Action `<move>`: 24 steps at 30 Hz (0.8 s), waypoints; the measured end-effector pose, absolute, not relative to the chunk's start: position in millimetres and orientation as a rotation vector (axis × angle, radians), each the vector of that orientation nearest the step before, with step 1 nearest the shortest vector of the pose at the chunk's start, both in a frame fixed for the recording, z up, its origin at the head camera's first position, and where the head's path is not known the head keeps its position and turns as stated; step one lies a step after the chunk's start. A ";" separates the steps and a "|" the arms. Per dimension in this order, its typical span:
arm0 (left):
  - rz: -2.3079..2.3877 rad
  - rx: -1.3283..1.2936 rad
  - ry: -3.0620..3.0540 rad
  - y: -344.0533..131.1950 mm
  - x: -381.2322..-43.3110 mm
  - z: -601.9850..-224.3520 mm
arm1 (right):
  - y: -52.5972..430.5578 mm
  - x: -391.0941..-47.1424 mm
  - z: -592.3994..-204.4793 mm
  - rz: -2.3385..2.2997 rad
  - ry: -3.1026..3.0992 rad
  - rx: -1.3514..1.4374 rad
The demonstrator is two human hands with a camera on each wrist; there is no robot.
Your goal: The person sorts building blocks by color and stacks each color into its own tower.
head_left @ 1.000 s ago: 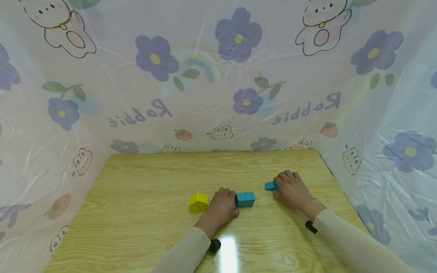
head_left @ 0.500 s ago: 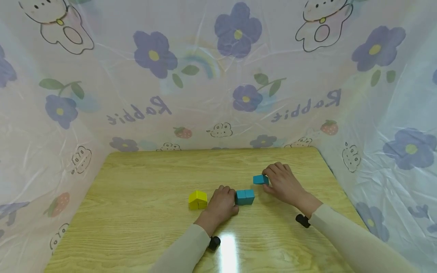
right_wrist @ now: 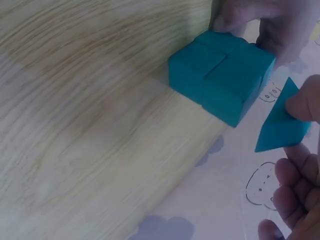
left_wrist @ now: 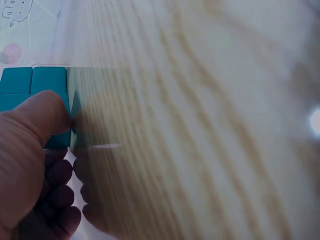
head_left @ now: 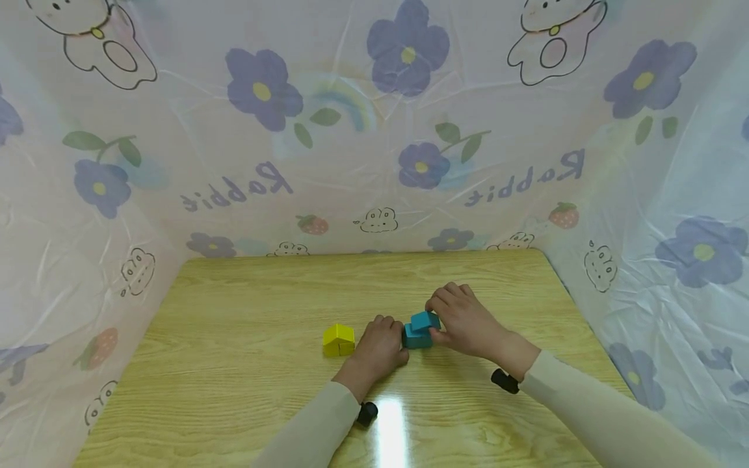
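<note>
My left hand holds the left side of a stack of blue blocks, standing close together on the table. In the left wrist view the thumb lies on the near face of the blocks, with the other fingers curled below. My right hand pinches a blue triangular block between thumb and fingertips. In the right wrist view this block is held apart from the stack; the head view has it overlapping the stack's top right part.
A small yellow block house with a peaked top stands left of my left hand. The wooden table is bordered by a patterned curtain behind and at the sides. A black wrist camera hangs under the right forearm.
My right hand has carried the blue triangular block leftward from the table's right part to the blue stack. The left hand stays at the stack.
</note>
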State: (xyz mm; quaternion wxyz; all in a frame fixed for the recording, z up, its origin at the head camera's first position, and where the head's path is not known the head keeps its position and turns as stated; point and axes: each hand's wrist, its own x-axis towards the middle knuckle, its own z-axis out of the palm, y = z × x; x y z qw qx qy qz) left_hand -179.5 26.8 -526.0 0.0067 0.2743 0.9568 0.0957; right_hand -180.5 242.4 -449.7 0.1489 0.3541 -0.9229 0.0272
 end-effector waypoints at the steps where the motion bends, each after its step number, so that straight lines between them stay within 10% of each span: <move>1: 0.298 0.862 2.995 26.6 -179.4 -525.9 | 241.3 -180.4 -449.9 0.073 -2.656 1.025; 24: 0.170 0.858 3.040 28.1 -178.9 -523.0 | 236.5 -181.6 -456.8 -0.001 -2.605 1.066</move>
